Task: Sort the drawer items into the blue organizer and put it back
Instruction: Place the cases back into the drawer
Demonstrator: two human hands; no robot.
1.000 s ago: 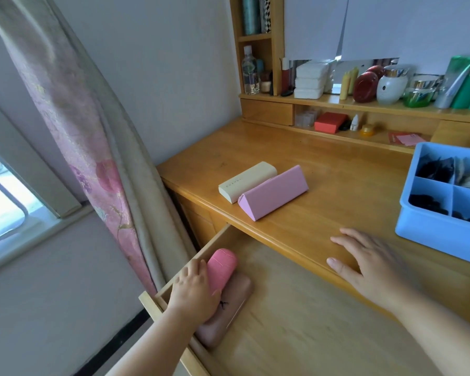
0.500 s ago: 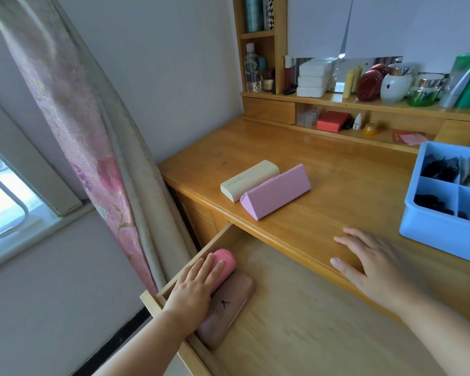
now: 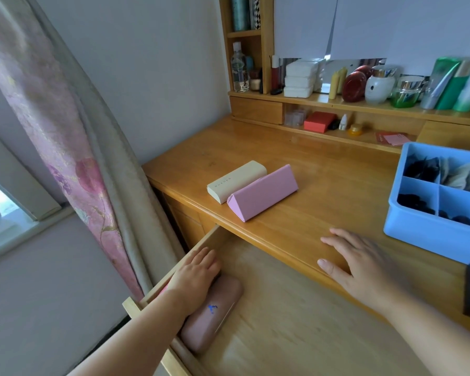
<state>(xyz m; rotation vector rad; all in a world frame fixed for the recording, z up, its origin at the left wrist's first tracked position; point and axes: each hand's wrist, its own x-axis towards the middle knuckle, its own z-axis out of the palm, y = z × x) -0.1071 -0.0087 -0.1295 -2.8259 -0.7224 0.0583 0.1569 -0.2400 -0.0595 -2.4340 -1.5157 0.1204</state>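
Lower left of the frame: open wooden drawer [image 3: 269, 321], pulled out from under the desk [image 3: 323, 185]. Left hand [image 3: 194, 275] reaches into its left corner, fingers extended and lying flat over a mostly hidden item; only a sliver of bright pink shows beside the wrist. Whether the hand grasps that item cannot be told. Dusty-pink case [image 3: 215, 313] with a small blue mark lies just beside and partly under the hand, along the drawer's left wall.

Lower centre-right: right hand [image 3: 361, 261], fingers spread and relaxed, palm down, resting on the desk's front edge, holding nothing.

Centre: cream case [image 3: 236, 180] and pink triangular case [image 3: 263, 192], side by side and touching, on the desktop.

Right edge: blue organizer [image 3: 429, 234] on the desktop, well apart from the drawer, divided into compartments; dark items in the near and far left compartments, pale items in a far one.

Upper right: shelf [image 3: 337, 101] with jars, bottles, white boxes, green tubes; a red box [image 3: 319, 122] in the niche below.

Left: pink floral curtain [image 3: 65, 131].
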